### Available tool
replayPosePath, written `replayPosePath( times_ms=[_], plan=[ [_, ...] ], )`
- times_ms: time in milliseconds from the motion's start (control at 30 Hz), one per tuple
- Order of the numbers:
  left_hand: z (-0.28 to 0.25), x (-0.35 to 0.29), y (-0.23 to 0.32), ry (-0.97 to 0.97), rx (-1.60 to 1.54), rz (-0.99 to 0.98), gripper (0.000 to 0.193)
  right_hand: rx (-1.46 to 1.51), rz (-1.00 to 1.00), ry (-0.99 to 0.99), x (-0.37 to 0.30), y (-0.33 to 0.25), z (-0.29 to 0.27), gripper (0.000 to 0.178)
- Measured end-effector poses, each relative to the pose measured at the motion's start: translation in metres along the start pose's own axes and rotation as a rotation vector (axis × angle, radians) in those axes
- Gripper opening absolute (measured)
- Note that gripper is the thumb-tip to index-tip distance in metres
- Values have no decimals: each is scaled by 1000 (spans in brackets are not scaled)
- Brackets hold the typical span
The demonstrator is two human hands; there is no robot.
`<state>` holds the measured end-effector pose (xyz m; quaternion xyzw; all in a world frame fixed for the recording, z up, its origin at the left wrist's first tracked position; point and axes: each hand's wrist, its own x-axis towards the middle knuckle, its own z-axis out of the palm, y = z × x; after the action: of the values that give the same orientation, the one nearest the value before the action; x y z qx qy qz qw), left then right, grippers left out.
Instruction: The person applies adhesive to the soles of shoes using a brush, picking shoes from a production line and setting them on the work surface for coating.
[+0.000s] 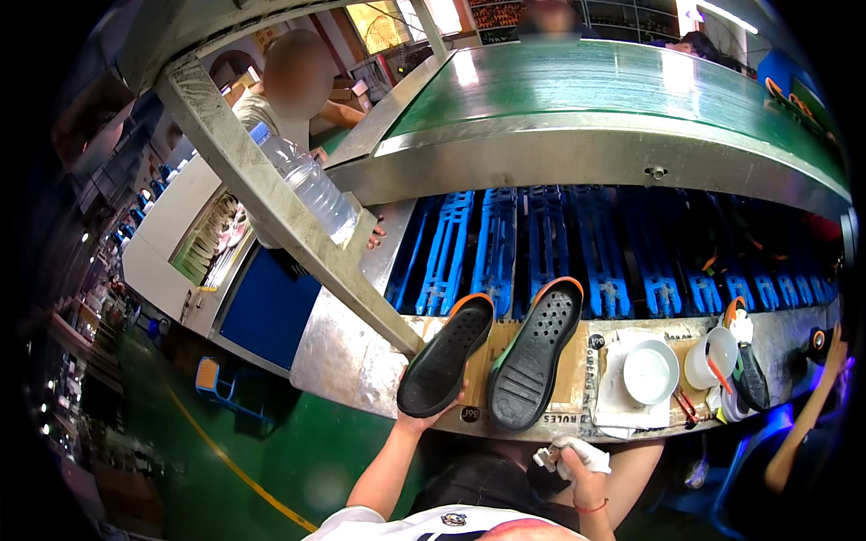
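Observation:
My left hand [426, 418] grips the heel end of a black shoe sole [446, 357] from below, with the sole's inner side facing up. Orange edging shows at its far end. To the right, a matching black sole [534, 361] with small holes and an orange tip lies on brown cardboard [570, 383] at the bench's front edge. My right hand [588, 485] is closed around a crumpled white cloth [594, 457], off the near edge and over my lap.
Right of the soles stand a white bowl [649, 373] and a white cup [708, 359] with an orange-handled tool. Beyond them are a shoe [749, 379] and another person's arm [806, 424]. A metal post [271, 198] rises at left, beside blue racks [492, 252] under a green conveyor [577, 86].

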<state>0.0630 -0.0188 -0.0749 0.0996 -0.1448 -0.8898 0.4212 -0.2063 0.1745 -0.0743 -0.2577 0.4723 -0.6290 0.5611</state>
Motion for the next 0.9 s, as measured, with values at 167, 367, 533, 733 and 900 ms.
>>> replayPosePath(
  times_ms=[167, 367, 533, 733, 900],
  plan=[
    [4, 1, 3, -56, 11, -15, 79, 51, 23, -3, -1, 0, -4, 21],
    [-18, -2, 5, -42, 12, -46, 83, -17, -2, 35, -3, -12, 1, 21],
    [-16, -2, 4, 22, 56, -58, 80, 18, -23, 21, -8, -8, 0, 22],
    [-4, -2, 2, 29, 51, -61, 76, 44, -16, 43, -14, -10, 2, 21],
    [-4, -4, 4, 53, 47, -65, 76, 59, -11, 58, -13, 0, 0, 21]
  ],
)
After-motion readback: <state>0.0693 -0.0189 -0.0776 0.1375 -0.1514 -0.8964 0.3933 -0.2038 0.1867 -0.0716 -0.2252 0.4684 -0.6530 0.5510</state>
